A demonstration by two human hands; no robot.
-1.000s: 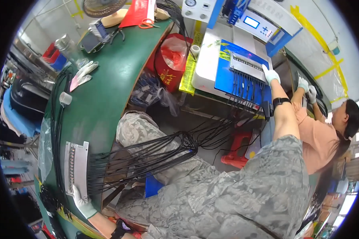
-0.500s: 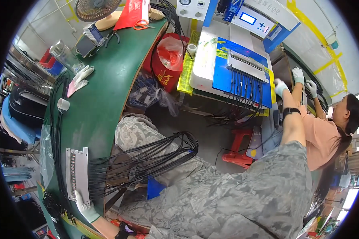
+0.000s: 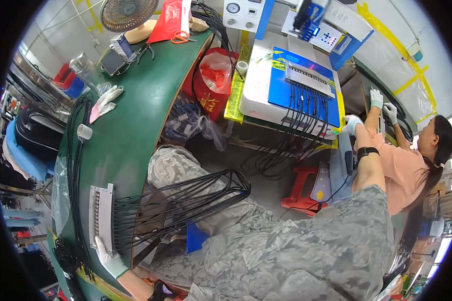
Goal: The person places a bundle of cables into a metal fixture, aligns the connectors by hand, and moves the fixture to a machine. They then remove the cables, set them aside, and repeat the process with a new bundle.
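And here's the green bench, stretching away ahead of the left hand, with the white machine standing just beside and beyond the right hand. Out past that right hand, a co-worker leans in, gloved hands of their own. Black cables sweep right from the left hand's side over the person's thigh, probably draped there to take their weight. Now the near plate: flat on the bench, its end right at the left hand, long axis running away from that hand up the bench, connector row on its left, cables leaving on its right. The far plate lies ahead and left of the right hand, long axis crosswise, cables hanging toward the person; likely laid flat to keep its row exposed. The left hand has a digit over the near plate's end, seemingly steadying it; whether others pinch beneath, I can't tell. The right's fingers look bent by the machine's corner, touching or not, I can't say.
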